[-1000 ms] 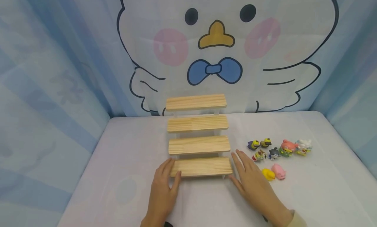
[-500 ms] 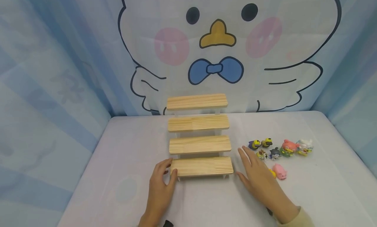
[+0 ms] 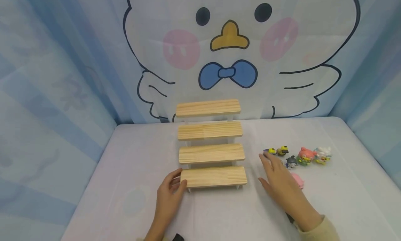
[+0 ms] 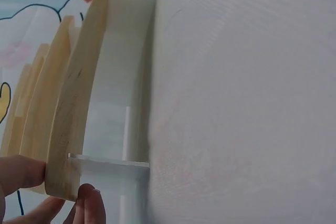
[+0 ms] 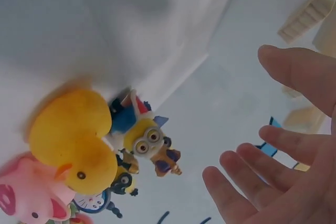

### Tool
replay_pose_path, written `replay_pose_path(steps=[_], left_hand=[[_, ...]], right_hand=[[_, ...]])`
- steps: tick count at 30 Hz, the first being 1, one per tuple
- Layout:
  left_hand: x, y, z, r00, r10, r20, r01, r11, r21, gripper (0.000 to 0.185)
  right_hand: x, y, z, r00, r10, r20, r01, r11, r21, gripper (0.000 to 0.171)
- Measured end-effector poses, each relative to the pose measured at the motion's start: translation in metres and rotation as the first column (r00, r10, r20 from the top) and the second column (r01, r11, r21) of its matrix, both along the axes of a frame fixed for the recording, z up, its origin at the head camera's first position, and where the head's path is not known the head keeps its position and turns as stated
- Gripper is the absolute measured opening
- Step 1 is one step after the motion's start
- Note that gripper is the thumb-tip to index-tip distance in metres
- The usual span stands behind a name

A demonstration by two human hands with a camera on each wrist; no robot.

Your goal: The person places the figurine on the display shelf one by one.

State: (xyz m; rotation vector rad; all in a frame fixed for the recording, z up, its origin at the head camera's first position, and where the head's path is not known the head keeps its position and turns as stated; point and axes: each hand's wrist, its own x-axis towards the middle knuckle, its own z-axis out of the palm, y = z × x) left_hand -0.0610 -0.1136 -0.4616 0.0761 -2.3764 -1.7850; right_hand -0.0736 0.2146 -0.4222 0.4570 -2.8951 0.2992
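Observation:
A four-step display rack with pale wooden boards stands mid-table. My left hand pinches the left end of its lowest board; in the left wrist view thumb and fingers lie on both sides of the board, above a white support. To the rack's right, my right hand hovers with fingers extended, holding nothing. Close by it in the right wrist view are a yellow rubber duck, a pink pig and a Minion figure. From the head view, the hand hides the duck.
Behind the right hand stand more small figures: a pink-headed one, a white one, a dark-capped one and a yellow-headed one. A cartoon-printed curtain hangs behind the white table.
My right hand has left the rack's right end and moved right, over the toys, covering the duck. The left hand has stayed at the lowest board's left end, its fingers closing around it.

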Motion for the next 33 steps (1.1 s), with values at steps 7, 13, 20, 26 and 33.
replay_pose_path(steps=[7, 13, 20, 26, 33], left_hand=[[-0.001, -0.009, 0.007, 0.994, -0.047, 0.1, 0.029, 0.985, 0.171, 0.044], [-0.004, -0.012, 0.009, 0.987, -0.077, 0.144, 0.042, 0.971, 0.235, 0.047], [-0.005, -0.013, 0.009, 0.979, -0.096, 0.178, 0.043, 0.96, 0.277, 0.049], [-0.004, -0.014, 0.008, 0.978, -0.095, 0.186, 0.036, 0.954, 0.297, 0.051], [-0.004, -0.013, 0.007, 0.975, -0.101, 0.197, 0.028, 0.939, 0.342, 0.052]], right_hand=[[-0.006, 0.005, 0.001, 1.0, -0.009, -0.008, 0.009, 1.0, 0.022, 0.077], [-0.011, 0.01, -0.001, 0.998, 0.011, -0.054, -0.009, 0.999, 0.036, 0.073], [-0.013, 0.015, -0.001, 0.998, 0.004, -0.067, -0.002, 0.999, 0.037, 0.064], [-0.014, 0.022, 0.0, 0.998, -0.021, -0.058, 0.02, 1.0, -0.002, 0.055], [-0.015, 0.029, -0.003, 0.997, -0.035, -0.064, 0.032, 0.999, -0.033, 0.052]])
